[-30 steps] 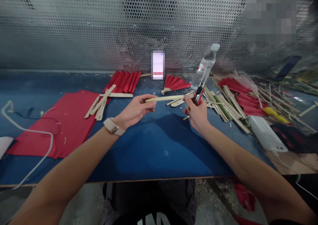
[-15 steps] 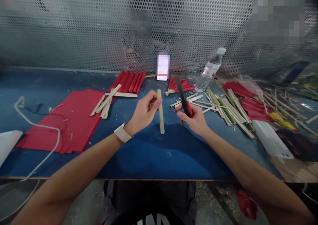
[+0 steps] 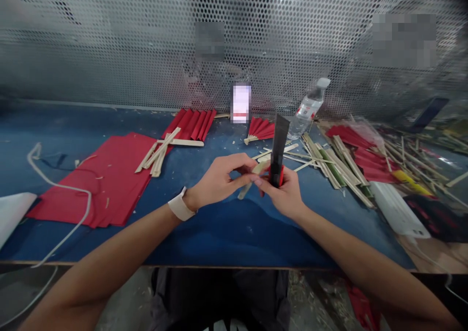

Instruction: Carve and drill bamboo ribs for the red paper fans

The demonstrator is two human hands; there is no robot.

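Note:
In front of me, my left hand (image 3: 228,179) pinches a pale bamboo strip (image 3: 245,190) between thumb and fingers. Part of the strip is covered by the fingers. My right hand (image 3: 287,194) is closed around a knife (image 3: 278,148) with a broad dark blade and a bit of red at the handle. The blade points up and away from me. The right thumb and fingertips meet the strip beside the left fingers. Just behind the hands lie several loose thin bamboo pieces (image 3: 305,164).
Red sheets (image 3: 91,184) lie left, with crossed strips (image 3: 158,158) on their edge. Pleated red paper (image 3: 193,124), a small red fan (image 3: 259,130), a lit phone (image 3: 241,103) and a tilted water bottle (image 3: 309,107) stand or lie behind. Bamboo (image 3: 329,163) and a white power bank (image 3: 398,209) are right.
My hands have come together, the right one moving left to the strip. The strip has turned from near upright to slanting. The knife blade now stands more upright.

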